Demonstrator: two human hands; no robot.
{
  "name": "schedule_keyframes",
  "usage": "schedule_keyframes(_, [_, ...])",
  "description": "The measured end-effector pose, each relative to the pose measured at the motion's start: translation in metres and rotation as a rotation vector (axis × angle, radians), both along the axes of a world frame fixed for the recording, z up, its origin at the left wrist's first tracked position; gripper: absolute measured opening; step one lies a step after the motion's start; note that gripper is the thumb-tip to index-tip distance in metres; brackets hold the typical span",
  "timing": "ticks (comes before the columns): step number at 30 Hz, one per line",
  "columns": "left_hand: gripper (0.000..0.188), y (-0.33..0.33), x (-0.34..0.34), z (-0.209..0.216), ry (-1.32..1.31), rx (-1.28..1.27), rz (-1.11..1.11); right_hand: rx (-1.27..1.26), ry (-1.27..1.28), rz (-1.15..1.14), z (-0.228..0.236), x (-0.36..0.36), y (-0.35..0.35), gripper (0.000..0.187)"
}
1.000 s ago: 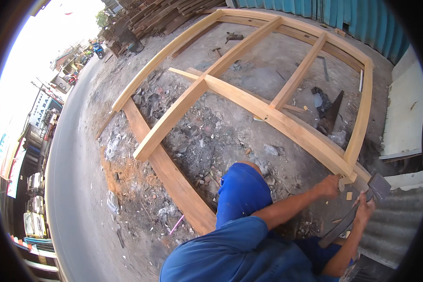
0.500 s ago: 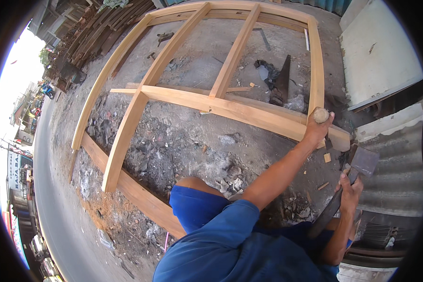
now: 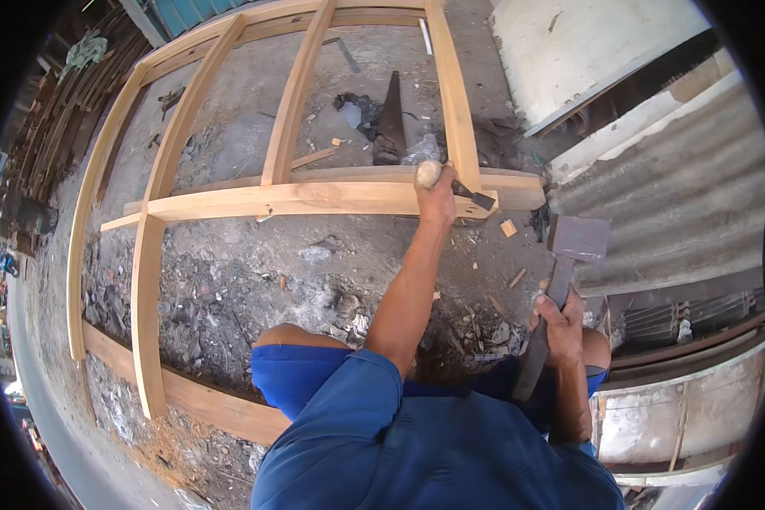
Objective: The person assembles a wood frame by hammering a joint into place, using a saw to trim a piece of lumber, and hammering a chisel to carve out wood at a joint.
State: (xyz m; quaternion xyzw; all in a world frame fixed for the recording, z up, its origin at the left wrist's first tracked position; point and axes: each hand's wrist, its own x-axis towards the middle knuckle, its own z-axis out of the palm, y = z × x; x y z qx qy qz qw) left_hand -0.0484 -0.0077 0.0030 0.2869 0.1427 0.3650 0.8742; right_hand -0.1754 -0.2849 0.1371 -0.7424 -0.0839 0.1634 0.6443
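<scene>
My left hand [image 3: 436, 204] is closed round the handle of a chisel [image 3: 474, 196], near the right end of a pale wooden beam [image 3: 340, 197]. The handle's round end sticks up, while the dark blade slants right over the beam's end; whether it touches the wood I cannot tell. Lower right, my right hand [image 3: 561, 325] grips a mallet [image 3: 580, 237] by its dark shaft, its square head up and apart from the chisel. The beam belongs to a large wooden frame [image 3: 456, 102] with several long curved members, spread over the ground in front of me.
A handsaw [image 3: 391, 123] and a dark crumpled bag [image 3: 357, 110] lie inside the frame. Corrugated sheeting [image 3: 671, 195] and a pale panel [image 3: 586, 51] stand on the right. Wood chips [image 3: 508, 228] and rubble surround my knees. Stacked timber [image 3: 68, 127] is far left.
The view has swung right, so the frame sits further left. My left hand has shifted slightly left along the beam, and the chisel blade now slants rightward. Both tools remain held.
</scene>
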Motion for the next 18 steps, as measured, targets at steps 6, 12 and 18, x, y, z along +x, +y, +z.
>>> schedule_keyframes(6, [0.011,0.004,0.006,0.003,0.006,0.029,0.090,-0.039,-0.319,-0.057,0.047,0.006,0.006,0.031])
schedule_keyframes(12, [0.021,-0.012,0.011,0.004,0.022,-0.011,0.093,0.054,-0.624,-0.156,0.123,0.010,0.021,0.038])
schedule_keyframes(18, [0.028,-0.013,0.015,0.000,0.046,0.175,0.126,0.203,-0.799,-0.140,0.159,0.020,0.025,0.046])
